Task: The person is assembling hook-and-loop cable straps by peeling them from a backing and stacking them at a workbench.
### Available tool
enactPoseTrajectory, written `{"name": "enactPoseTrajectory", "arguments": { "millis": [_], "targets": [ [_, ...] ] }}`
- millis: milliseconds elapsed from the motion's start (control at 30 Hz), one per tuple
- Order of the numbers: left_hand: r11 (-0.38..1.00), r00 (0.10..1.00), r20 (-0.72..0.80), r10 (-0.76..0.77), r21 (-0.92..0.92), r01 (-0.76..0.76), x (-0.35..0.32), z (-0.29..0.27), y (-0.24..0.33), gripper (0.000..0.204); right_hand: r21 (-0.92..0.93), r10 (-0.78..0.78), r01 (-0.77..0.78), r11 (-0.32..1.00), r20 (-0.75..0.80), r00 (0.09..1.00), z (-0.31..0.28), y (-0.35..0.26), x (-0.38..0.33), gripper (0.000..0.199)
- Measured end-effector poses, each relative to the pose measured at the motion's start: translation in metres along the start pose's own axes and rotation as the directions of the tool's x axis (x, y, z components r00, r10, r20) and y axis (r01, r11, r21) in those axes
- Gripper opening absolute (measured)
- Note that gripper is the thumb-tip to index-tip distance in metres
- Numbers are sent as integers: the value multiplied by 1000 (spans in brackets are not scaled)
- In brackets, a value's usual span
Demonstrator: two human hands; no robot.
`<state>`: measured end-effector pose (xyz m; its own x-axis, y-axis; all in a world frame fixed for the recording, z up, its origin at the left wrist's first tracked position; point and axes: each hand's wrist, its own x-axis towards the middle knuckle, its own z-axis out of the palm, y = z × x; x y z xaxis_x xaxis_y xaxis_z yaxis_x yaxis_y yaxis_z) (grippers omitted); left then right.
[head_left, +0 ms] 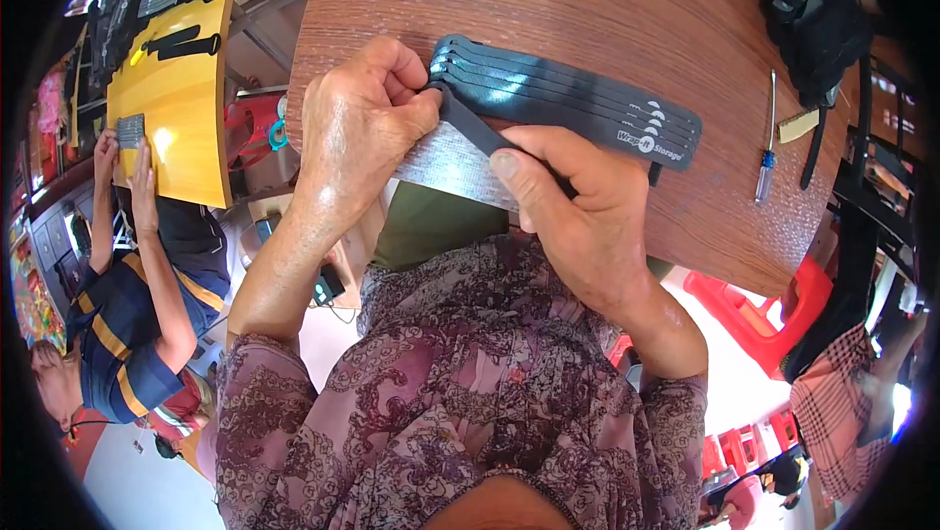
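My left hand pinches the end of a black strap at the near edge of a brown wooden table. My right hand grips the same strap lower down, thumb pressed on it. Under the strap lies a grey metal ruler along the table edge. Just beyond my hands a stack of several flat black straps with rounded ends and white print lies on the table.
A blue-handled screwdriver lies to the right. A heap of black straps and buckles sits at the far right. At the left, another person's hands work at a yellow table. Red plastic stools stand below right.
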<state>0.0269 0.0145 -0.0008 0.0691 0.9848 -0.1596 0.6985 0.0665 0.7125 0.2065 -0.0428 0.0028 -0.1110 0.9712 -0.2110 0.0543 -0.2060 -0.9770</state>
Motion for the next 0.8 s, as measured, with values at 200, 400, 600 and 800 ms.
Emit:
{"name": "enactPoseTrajectory", "arguments": {
  "millis": [200, 400, 600, 800],
  "targets": [
    [995, 997, 32, -71, -64, 73, -1, 0, -3, 14, -27, 11, -12, 1000, -35, 999, -2, 3, 3, 11],
    [997, 997, 19, -73, -25, 74, -1, 1, -2, 13, 28, -6, 5, 1000, 40, 999, 13, -8, 5, 18],
    [992, 1000, 12, 26, -126, -24, -2, 2, -15, 14, -113, -259, 262, 958, 46, 965, 35, -10, 9, 16],
    [994, 1000, 2, 25, -110, -25, -5, 2, -13, 14, -31, -124, 128, 991, 111, 986, 26, -5, 2, 19]
  ]
}}
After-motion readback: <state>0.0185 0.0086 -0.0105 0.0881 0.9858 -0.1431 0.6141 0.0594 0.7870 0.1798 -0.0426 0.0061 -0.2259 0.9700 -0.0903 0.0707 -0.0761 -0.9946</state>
